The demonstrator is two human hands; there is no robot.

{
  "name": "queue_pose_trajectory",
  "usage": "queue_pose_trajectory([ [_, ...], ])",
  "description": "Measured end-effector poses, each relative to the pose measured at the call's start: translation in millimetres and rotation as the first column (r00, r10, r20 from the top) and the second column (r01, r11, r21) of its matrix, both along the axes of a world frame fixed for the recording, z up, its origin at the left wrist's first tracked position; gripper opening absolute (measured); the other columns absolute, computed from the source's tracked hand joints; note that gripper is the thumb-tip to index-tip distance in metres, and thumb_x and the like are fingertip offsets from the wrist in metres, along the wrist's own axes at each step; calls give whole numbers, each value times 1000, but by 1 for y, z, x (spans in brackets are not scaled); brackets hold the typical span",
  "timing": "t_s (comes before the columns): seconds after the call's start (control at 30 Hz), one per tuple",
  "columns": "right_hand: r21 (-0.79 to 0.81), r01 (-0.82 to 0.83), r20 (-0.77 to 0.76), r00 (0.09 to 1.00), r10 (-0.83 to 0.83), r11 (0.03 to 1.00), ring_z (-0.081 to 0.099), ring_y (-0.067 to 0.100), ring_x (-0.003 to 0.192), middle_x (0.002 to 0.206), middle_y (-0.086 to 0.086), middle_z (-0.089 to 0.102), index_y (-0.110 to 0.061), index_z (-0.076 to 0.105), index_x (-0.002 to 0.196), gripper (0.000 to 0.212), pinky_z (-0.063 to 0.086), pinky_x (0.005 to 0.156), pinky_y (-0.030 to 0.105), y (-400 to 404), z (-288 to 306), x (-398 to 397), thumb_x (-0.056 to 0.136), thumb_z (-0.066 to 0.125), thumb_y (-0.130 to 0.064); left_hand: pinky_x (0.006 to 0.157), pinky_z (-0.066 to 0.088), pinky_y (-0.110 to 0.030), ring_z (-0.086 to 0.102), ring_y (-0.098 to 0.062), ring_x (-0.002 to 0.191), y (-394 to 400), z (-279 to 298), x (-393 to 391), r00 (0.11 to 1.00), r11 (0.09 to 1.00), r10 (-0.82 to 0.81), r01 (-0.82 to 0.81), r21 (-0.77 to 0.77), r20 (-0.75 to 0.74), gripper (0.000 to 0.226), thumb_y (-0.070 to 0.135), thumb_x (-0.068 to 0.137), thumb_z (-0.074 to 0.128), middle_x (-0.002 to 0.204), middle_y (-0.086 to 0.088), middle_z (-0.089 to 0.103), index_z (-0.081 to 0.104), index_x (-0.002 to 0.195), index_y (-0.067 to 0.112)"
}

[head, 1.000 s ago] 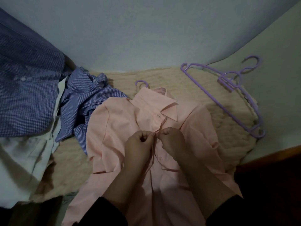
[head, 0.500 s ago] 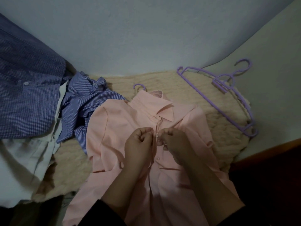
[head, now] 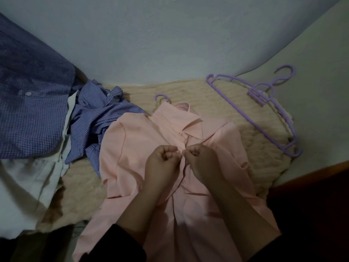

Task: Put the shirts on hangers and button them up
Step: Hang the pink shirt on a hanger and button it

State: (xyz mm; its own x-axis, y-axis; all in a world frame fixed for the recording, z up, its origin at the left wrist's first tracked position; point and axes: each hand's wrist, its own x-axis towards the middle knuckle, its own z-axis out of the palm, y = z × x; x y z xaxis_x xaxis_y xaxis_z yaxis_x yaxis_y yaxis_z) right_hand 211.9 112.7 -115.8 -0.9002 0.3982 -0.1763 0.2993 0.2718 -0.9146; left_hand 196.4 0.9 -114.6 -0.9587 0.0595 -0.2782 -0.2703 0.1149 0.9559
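Observation:
A pink shirt (head: 136, 148) lies front up on a cream blanket (head: 260, 148), on a purple hanger whose hook (head: 162, 97) sticks out above the collar. The collar button is fastened. My left hand (head: 163, 161) pinches the left edge of the placket just below the collar. My right hand (head: 201, 159) pinches the right edge, and the two fists meet at the shirt's centre line. The button between them is hidden by my fingers.
Two empty purple hangers (head: 264, 103) lie at the blanket's right end. A crumpled blue striped shirt (head: 94, 118) sits left of the pink one. A blue checked shirt (head: 28, 110) and a white garment (head: 24, 186) lie at far left. A wall stands behind.
My hands have stayed together on the placket while the open gap below the collar has closed. The view has shifted slightly.

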Motion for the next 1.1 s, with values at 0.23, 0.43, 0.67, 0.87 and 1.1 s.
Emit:
queue_pose_trajectory([
  [0.23,45,-32,-9,999,32,998,56,8,73,73,-12,57,-20,61,87,11,45,70,21,0,-13,1,86,63,-9,51,52,-20,58,-11,54,-5,7,-15,897,931,-57,-112,348,439,17,-4,88,59,70,-7,64,55,99,8],
  [0.43,47,-44,121,992,38,998,59,21,73,69,-8,57,-27,56,71,23,54,74,39,2,-24,27,84,64,-10,47,45,-20,57,-14,52,-29,-1,15,987,981,-83,105,-160,136,17,11,81,72,68,-7,63,64,96,13],
  [0.67,214,-139,219,971,91,967,63,21,93,102,5,67,-8,68,104,20,42,76,21,-22,-37,59,89,62,-19,73,54,-25,62,-2,70,-43,-19,47,923,752,-384,312,-580,-1,25,30,75,77,77,8,65,60,92,28],
  [0.87,163,-93,256,965,49,982,65,30,76,74,7,63,-12,60,70,14,53,68,38,-30,-31,58,84,61,-16,66,52,-17,63,-3,70,-38,-15,57,983,905,-174,136,-403,-61,18,14,82,68,79,5,68,66,98,22],
  [1.1,-222,48,229,973,5,974,56,13,45,59,10,58,-15,60,64,27,45,43,23,-27,-4,59,87,56,-2,48,45,-13,55,-3,48,-33,-4,56,997,991,-77,77,-109,3,24,-4,83,63,74,-6,66,64,99,14],
])
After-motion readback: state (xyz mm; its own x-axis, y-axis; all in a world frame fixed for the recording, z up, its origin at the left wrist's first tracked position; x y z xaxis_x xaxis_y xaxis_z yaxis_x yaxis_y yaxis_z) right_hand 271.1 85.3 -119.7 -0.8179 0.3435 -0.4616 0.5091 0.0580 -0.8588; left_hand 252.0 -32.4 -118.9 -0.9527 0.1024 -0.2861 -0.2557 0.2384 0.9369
